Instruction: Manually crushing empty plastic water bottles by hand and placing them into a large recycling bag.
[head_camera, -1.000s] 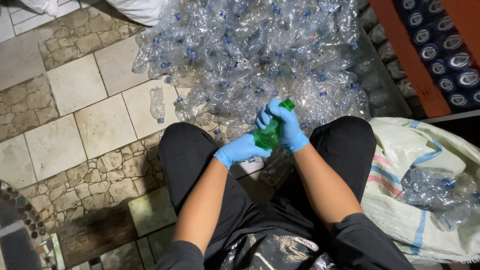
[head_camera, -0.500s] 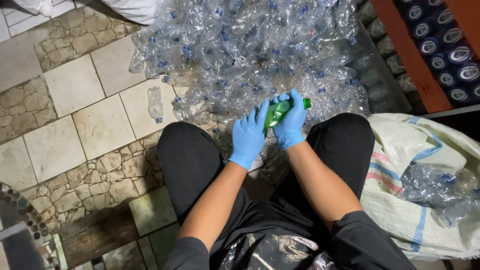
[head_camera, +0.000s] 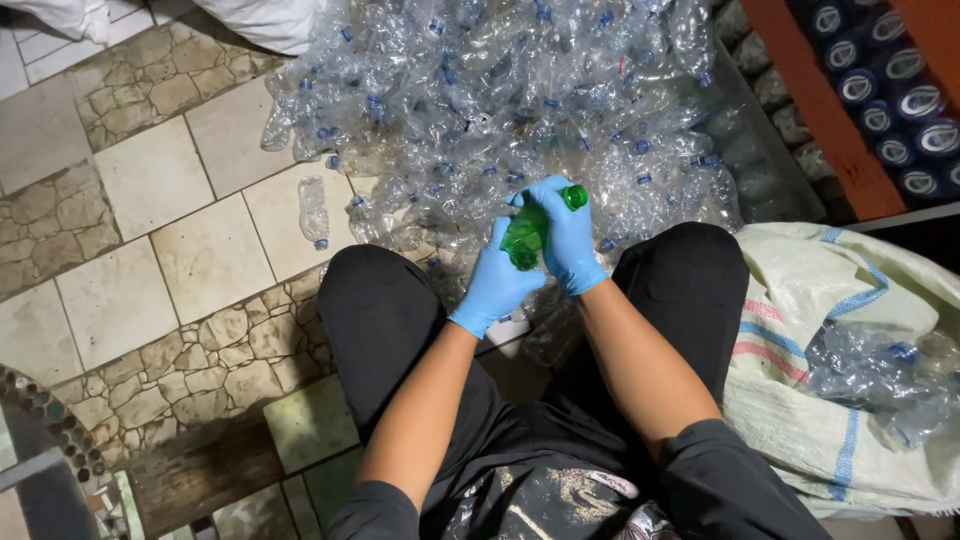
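Tiled floor (head_camera: 150, 180), green bottle (head_camera: 527, 232) slanting, cap up-right; left hand (head_camera: 497, 282), right hand (head_camera: 570, 240) clasping it

The left hand (head_camera: 497, 280) and the right hand (head_camera: 567, 235) both wear light blue gloves. The bottle (head_camera: 530, 230) between them is bright translucent green, cap included. The heap of bottles (head_camera: 500, 110) beyond is clear and colourless, dotted with small blue caps. The trousers (head_camera: 385, 320) are black. The floor (head_camera: 120, 230) alternates plain cream tiles with tiles in a mottled beige-and-grey stone pattern. The woven sack (head_camera: 800, 330) is off-white with blue and pink stripes. The beam (head_camera: 820, 110) is orange-red.
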